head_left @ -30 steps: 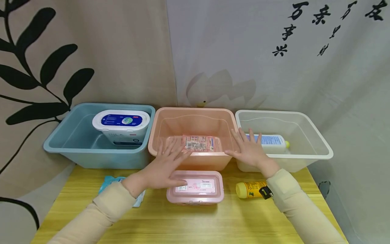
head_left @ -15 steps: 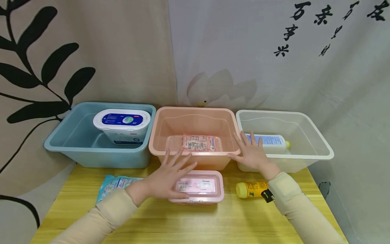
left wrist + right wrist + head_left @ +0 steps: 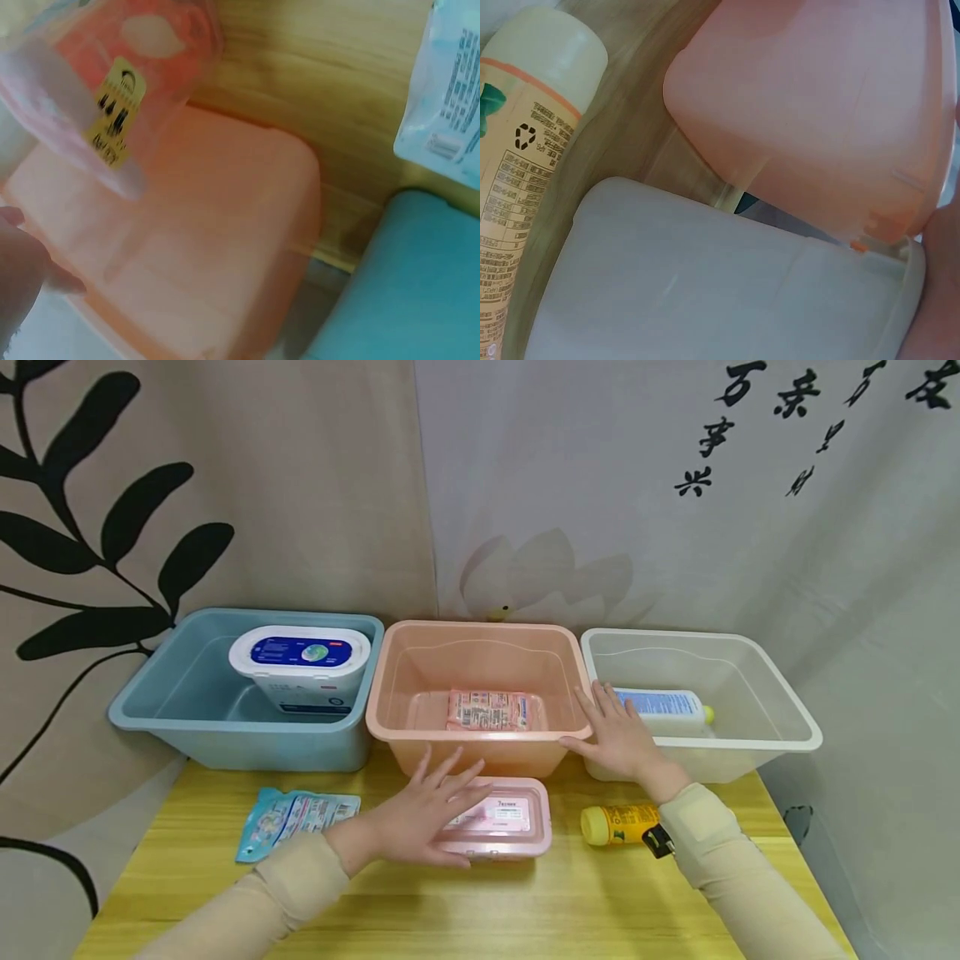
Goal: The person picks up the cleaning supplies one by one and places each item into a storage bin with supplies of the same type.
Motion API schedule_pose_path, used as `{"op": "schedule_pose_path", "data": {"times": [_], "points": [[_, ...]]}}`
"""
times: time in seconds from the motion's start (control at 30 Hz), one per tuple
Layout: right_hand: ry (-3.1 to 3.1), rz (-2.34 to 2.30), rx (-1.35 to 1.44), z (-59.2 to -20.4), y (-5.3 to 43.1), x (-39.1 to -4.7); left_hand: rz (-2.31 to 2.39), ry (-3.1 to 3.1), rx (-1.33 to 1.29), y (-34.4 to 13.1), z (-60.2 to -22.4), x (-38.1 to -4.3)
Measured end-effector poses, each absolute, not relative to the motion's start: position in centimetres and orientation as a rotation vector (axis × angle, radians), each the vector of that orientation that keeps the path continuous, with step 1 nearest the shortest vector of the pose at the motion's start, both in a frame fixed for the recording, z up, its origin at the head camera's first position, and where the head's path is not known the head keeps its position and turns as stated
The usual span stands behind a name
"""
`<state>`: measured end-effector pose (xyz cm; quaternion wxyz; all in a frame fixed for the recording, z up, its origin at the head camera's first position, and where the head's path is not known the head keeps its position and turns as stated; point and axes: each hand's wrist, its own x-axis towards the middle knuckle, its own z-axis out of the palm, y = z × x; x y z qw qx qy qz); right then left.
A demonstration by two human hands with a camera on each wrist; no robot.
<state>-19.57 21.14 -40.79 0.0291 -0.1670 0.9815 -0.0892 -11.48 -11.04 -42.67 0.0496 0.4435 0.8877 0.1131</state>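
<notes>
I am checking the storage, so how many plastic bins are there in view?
3: a blue bin on the left, an orange bin in the middle and a white bin on the right.

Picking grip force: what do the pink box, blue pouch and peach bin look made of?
Pink box: probably hard plastic, glossy; lid catches highlights, crisp moulded rim.
Blue pouch: likely flexible plastic film, smooth; thin printed edges. Foil layer inside: can't tell.
Peach bin: likely moulded plastic, satin; rounded corners, soft sheen, no grain or seams visible.
</notes>
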Motion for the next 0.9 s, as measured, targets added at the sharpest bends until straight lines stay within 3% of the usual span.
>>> {"op": "schedule_pose_path", "data": {"times": [0.9], "points": [[3.027, -0.299, -0.541, -40.8, 21.1, -19.6, 0.157, 2.642, 1.302, -10.1, -46.7, -12.5]]}}
